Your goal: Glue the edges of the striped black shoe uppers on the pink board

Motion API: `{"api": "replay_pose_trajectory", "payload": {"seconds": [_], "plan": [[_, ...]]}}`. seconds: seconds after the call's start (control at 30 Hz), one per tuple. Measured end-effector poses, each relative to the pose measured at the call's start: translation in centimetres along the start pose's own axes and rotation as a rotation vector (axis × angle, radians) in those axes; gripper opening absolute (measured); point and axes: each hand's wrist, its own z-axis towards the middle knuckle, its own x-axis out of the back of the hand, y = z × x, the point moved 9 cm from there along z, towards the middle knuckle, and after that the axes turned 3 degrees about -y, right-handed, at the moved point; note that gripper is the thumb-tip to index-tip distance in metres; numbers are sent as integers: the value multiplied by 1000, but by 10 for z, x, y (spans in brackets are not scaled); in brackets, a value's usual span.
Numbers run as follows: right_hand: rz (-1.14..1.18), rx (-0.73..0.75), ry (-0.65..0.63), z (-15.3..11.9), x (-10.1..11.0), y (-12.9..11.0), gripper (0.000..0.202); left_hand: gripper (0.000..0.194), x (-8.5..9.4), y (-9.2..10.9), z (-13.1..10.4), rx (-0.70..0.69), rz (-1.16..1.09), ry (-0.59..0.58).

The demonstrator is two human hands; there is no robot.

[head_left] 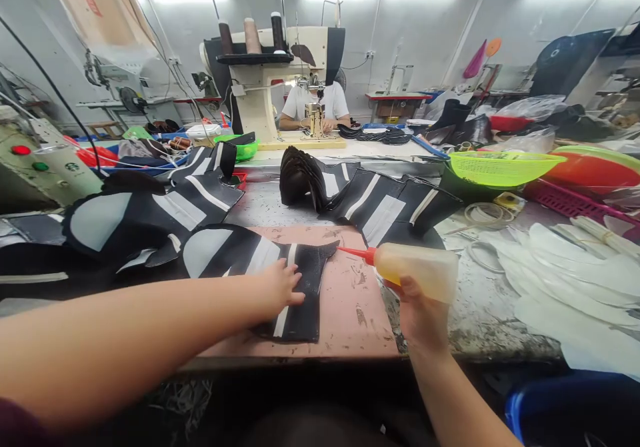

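Note:
My left hand (281, 287) lies with its fingers apart on a black piece (306, 300) that carries white strips. This piece rests on a pink board (353, 314). In my right hand (423, 314) is a translucent squeeze bottle (425, 268) with yellowish liquid, held nearly level. Its red nozzle (356, 252) points left, and the tip is at the piece's upper right corner; whether it touches cannot be made out. Behind the board, more black pieces (377, 204) with white strips lie in a fanned stack. Others (185, 200) are heaped on the left.
A sewing machine (260, 100) with thread spools stands at the back, a person (339, 104) behind it. Right are a yellow-green basket (507, 167), white sheets (575, 274) and, below the table edge, a blue bin (515, 407). A green basket (245, 148) stands back left.

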Motion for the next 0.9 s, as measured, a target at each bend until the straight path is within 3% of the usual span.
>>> {"api": "replay_pose_trajectory", "payload": {"seconds": [0.13, 0.3, 0.47, 0.9], "plan": [[12, -12, -20, -1, -13, 5, 54, 42, 14, 22, 9, 151, -75, 56], [-326, 93, -40, 9, -15, 6, 54, 59, 4, 11, 7, 267, -151, 140], [-631, 184, -32, 16, -18, 10, 64, 56, -15, 4, 1, 257, -186, 238], [-793, 172, -9, 6, -25, 17, 60, 57, -22, 9, -3, 283, -235, 359]]}}
